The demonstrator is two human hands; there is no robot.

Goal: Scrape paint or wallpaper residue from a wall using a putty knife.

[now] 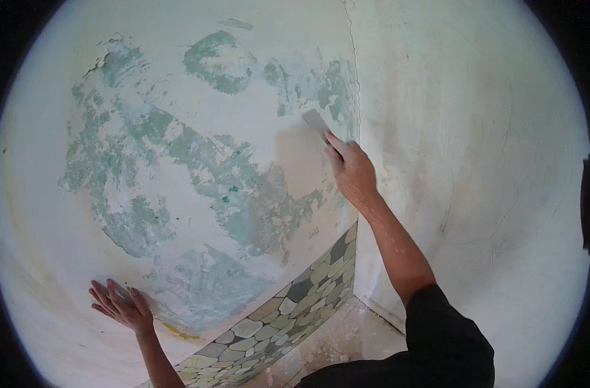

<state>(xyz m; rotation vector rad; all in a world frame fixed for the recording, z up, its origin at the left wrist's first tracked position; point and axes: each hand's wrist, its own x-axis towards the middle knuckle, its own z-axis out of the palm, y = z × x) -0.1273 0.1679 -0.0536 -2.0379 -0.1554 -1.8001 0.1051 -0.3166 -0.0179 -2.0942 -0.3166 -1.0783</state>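
My right hand (353, 169) is wrapped round a scraper (316, 121), whose flat grey blade points up and to the left against the wall (243, 116). The handle is mostly hidden in my fingers. Around the blade the white coat is scraped off in patches, and a green layer (337, 87) shows. Lower left, my left hand (121, 309) lies against the same wall with its fingers spread, holding nothing. Beside it is a pale bluish-green bare patch (207, 288).
A crack (355, 58) runs down the corner where the plain right wall (469, 129) meets the scraped one. Below is a band of stone-patterned tiles (269, 326). The floor (334, 339) bears pale crumbs and dust.
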